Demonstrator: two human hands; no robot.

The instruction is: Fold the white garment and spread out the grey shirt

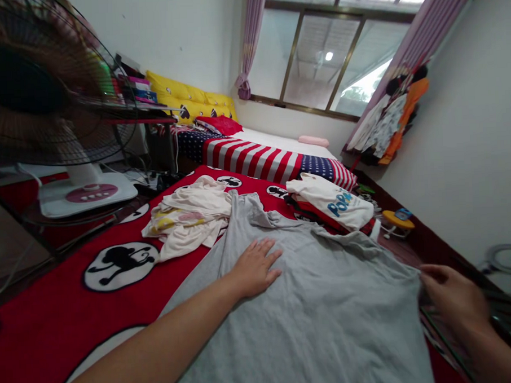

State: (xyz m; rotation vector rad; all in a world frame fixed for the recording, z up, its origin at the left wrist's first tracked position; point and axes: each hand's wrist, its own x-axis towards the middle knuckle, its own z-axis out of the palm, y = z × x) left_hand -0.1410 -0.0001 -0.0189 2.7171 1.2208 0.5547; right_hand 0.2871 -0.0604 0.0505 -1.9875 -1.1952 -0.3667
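A grey garment (319, 301), perhaps a T-shirt, lies spread over a red blanket (57, 313) with black-and-white monkey patches. My left hand (255, 267) rests flat on the cloth near its middle, fingers stretched out. At the right edge my right hand (452, 296) pinches a corner of the grey garment between thumb and fingers, pulled out to the side. Beyond the garment on the left sits a crumpled cream cloth (192, 214) with yellow patches. Behind it on the right is a stack of folded clothes, topped by a white shirt (332, 199) with blue lettering.
An electric fan (90, 190) stands close on the left, beside a small table (150, 114) with boxes. Farther back is a bed with a striped cover (254, 157) under a window. Clothes (398, 117) hang at the right wall, above a yellow stool (397, 220).
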